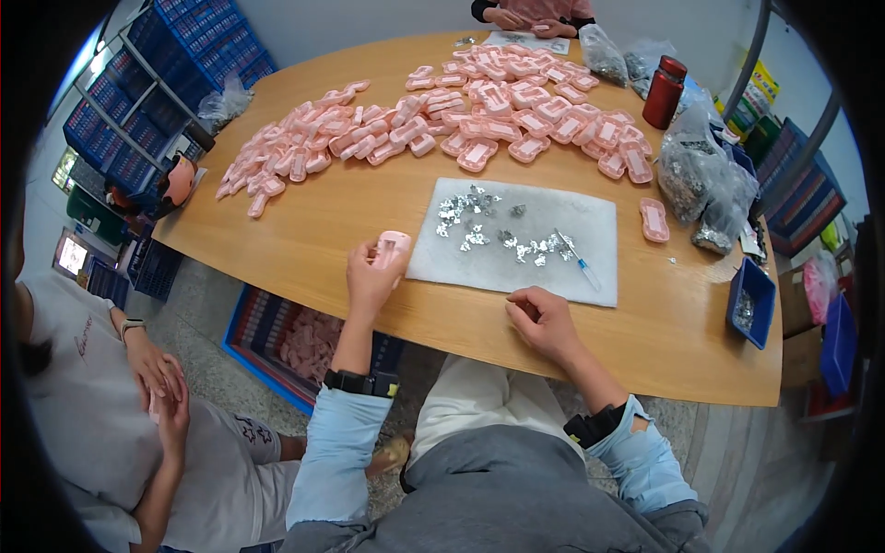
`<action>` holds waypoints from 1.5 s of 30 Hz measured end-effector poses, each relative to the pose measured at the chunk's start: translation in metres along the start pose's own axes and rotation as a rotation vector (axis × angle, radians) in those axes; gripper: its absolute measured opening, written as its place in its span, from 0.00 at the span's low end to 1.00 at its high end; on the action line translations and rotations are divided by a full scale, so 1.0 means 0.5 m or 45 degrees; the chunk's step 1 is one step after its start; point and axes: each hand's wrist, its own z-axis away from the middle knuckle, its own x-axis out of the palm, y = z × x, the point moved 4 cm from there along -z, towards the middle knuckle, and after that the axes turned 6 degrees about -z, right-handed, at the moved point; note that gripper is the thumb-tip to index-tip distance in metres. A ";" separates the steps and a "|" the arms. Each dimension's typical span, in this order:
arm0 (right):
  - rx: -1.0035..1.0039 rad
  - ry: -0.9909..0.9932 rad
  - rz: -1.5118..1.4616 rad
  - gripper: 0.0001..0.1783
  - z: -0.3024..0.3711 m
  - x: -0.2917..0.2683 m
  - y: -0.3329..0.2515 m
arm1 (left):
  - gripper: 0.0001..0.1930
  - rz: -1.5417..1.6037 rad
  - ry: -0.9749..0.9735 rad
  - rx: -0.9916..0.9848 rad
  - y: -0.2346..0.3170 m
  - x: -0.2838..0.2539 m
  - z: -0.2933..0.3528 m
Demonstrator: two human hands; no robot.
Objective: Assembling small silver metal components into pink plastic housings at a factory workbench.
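My left hand [370, 279] grips a pink plastic casing [393, 245], held up just off the left edge of a white foam mat [516, 288]. Fingers curled in a loose fist, my right hand [544, 321] rests on the table by the mat's front edge, and nothing shows in it. Small shiny metal pieces [536, 249] are scattered in clusters over the mat. Among them lies a slim tool [587, 271] with a clear blue handle and thin metal tip. One pink casing [654, 220] sits alone to the mat's right.
Heaped pink casings [498, 101] spread across the table's far half. To the right stand a red bottle [665, 92], plastic bags of metal parts [690, 175] and a blue bin [751, 302]. A co-worker's hands [166, 392] are at left; another person [535, 17] sits opposite. A crate [241, 343] stands below.
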 end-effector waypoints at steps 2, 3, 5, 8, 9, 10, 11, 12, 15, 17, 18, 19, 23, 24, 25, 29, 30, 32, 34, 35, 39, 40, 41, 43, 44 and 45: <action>-0.006 -0.030 0.026 0.09 -0.001 -0.002 -0.002 | 0.26 0.208 -0.093 -0.055 0.021 0.026 0.031; 0.001 -0.016 0.032 0.09 -0.003 -0.003 0.008 | 0.26 0.377 -0.212 -0.124 0.051 0.043 0.056; 0.115 -0.065 -0.176 0.13 -0.010 0.008 0.026 | 0.25 0.552 -0.336 -0.190 0.102 0.059 0.099; 0.295 -0.106 -0.644 0.18 -0.028 0.023 0.002 | 0.26 0.302 -0.269 0.140 0.158 0.075 0.146; 0.299 -0.087 -0.637 0.18 -0.032 0.022 -0.003 | 0.26 0.312 -0.286 0.146 0.172 0.082 0.160; 0.310 -0.086 -0.716 0.19 -0.036 0.021 -0.007 | 0.26 0.347 -0.336 0.198 0.193 0.086 0.174; 0.319 -0.084 -0.797 0.20 -0.038 0.019 -0.010 | 0.27 0.382 -0.387 0.250 0.209 0.092 0.187; 0.335 -0.114 -0.897 0.20 -0.040 0.020 -0.028 | 0.27 0.338 -0.418 0.257 0.206 0.104 0.194; 0.419 -0.135 -0.920 0.19 -0.031 0.006 -0.014 | 0.26 0.761 -0.559 0.019 0.205 0.117 0.223; 0.439 -0.124 -0.906 0.18 -0.030 -0.014 -0.015 | 0.24 0.959 -0.648 -0.117 0.221 0.118 0.226; 0.464 -0.137 -0.894 0.17 -0.029 -0.019 -0.016 | 0.22 1.199 -0.816 -0.344 0.219 0.124 0.230; 0.462 -0.132 -0.898 0.17 -0.028 -0.020 -0.022 | 0.21 1.433 -0.980 -0.580 0.219 0.131 0.238; 0.365 -0.079 -0.787 0.16 -0.027 -0.039 -0.019 | 0.21 1.707 -1.310 -0.735 0.252 0.151 0.264; 0.373 -0.082 -0.704 0.16 -0.025 -0.046 -0.007 | 0.21 1.704 -1.322 -0.731 0.250 0.158 0.265; 0.370 -0.071 -0.704 0.16 -0.024 -0.055 0.006 | 0.21 1.771 -1.347 -0.749 0.243 0.170 0.266; 0.218 0.159 -0.168 0.17 -0.018 -0.118 0.021 | 0.23 1.888 -1.333 -0.782 0.225 0.188 0.262; 0.052 0.280 0.157 0.17 -0.016 -0.139 0.011 | 0.23 1.890 -1.322 -0.797 0.221 0.193 0.257; -0.229 0.469 0.600 0.16 -0.018 -0.164 0.001 | 0.23 1.876 -1.278 -0.812 0.211 0.200 0.262; -0.247 0.468 0.680 0.16 -0.028 -0.172 -0.001 | 0.23 1.863 -1.237 -0.813 0.205 0.210 0.257; -0.266 0.461 0.759 0.16 -0.033 -0.173 -0.002 | 0.22 1.854 -1.210 -0.803 0.200 0.213 0.258; -0.328 0.474 0.685 0.15 -0.044 -0.148 -0.005 | 0.21 1.849 -1.179 -0.777 0.199 0.217 0.262; -0.283 0.407 0.570 0.15 -0.044 -0.136 -0.007 | 0.21 1.845 -1.179 -0.785 0.201 0.219 0.264; -0.237 0.342 0.455 0.15 -0.043 -0.124 -0.006 | 0.20 1.807 -1.162 -0.777 0.205 0.219 0.264; -0.187 0.290 0.291 0.17 -0.040 -0.098 -0.001 | 0.19 1.761 -1.138 -0.772 0.204 0.216 0.268; -0.119 0.211 0.243 0.19 -0.034 -0.080 -0.001 | 0.19 1.696 -1.084 -0.723 0.201 0.214 0.268; -0.051 0.132 0.198 0.20 -0.031 -0.064 -0.004 | 0.19 1.633 -1.032 -0.674 0.201 0.211 0.268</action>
